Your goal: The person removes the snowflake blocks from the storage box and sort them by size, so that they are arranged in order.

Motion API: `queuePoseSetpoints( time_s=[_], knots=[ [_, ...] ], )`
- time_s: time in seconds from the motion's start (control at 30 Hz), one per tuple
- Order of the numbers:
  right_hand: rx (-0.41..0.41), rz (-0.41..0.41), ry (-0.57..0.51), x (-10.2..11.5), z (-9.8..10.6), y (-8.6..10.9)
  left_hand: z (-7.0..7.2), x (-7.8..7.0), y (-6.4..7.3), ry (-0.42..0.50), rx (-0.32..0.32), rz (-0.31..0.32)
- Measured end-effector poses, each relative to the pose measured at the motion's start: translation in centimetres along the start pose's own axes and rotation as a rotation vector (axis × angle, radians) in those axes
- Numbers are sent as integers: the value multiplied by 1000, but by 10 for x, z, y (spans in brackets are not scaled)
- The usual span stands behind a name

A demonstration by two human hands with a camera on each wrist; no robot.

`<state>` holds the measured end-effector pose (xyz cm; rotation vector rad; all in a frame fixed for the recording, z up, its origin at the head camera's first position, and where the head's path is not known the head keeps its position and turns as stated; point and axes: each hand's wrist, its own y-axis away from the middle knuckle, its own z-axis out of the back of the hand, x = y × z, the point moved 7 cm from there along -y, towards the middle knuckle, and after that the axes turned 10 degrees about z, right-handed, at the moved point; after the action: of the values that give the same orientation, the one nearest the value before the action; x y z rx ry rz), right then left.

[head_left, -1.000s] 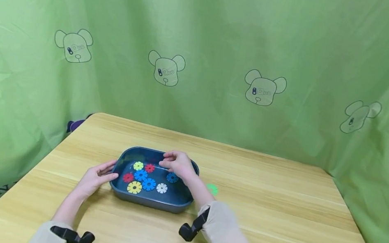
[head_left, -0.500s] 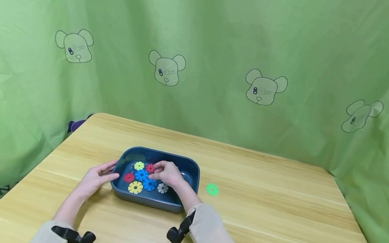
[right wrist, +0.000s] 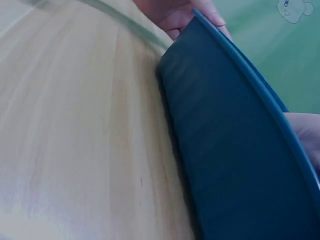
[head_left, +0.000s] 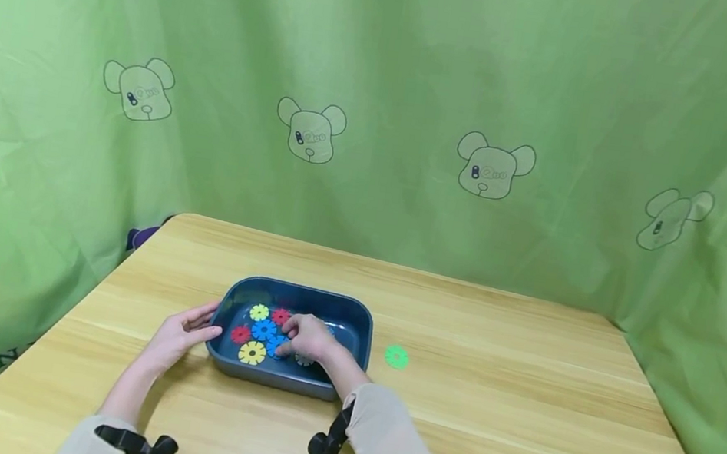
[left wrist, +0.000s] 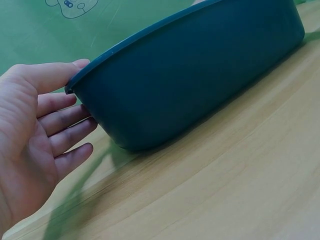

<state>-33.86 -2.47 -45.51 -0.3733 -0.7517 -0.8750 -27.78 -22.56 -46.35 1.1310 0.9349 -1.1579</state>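
Note:
A dark blue plastic basin stands on the table, with several notched snowflake discs lying inside. My left hand holds its left end; in the left wrist view the thumb lies on the rim and the fingers are by the outer wall. My right hand is down inside the basin, thumb and fingers apart around a blue disc. Beside that disc lie another blue disc, a yellow disc and a red disc. Part of a white disc shows under the right hand.
A green disc lies on the wooden table, right of the basin. Farther back in the basin are a pale yellow disc and a red one. A green curtain hangs behind the table.
My right hand has moved left and down, from over the basin's back right part to the blue disc in the middle. The green disc came into full view. My left hand has stayed put.

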Motion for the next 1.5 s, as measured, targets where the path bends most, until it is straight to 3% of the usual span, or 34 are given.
queuePoseSetpoints(
  time_s=[0.27, 0.5, 0.77, 0.87, 1.17, 1.5],
  knots=[
    [18, 47, 122, 6, -4, 2, -1, 0, 3, -13, -6, -5],
    [-25, 1, 76, 2, 3, 3, -1, -1, 2, -12, -7, -7],
    [-40, 28, 102, 2, 12, 2, -1, -1, 1, -15, -1, -9],
    [-57, 39, 67, 3, 18, 3, -1, -1, 1, -16, -1, -13],
    [-92, 35, -170, 0, 42, 11, 0, -3, 0, -14, -1, -14],
    [-84, 12, -347, -5, 69, 26, 0, -2, 2, -13, -3, -25]
  ],
)
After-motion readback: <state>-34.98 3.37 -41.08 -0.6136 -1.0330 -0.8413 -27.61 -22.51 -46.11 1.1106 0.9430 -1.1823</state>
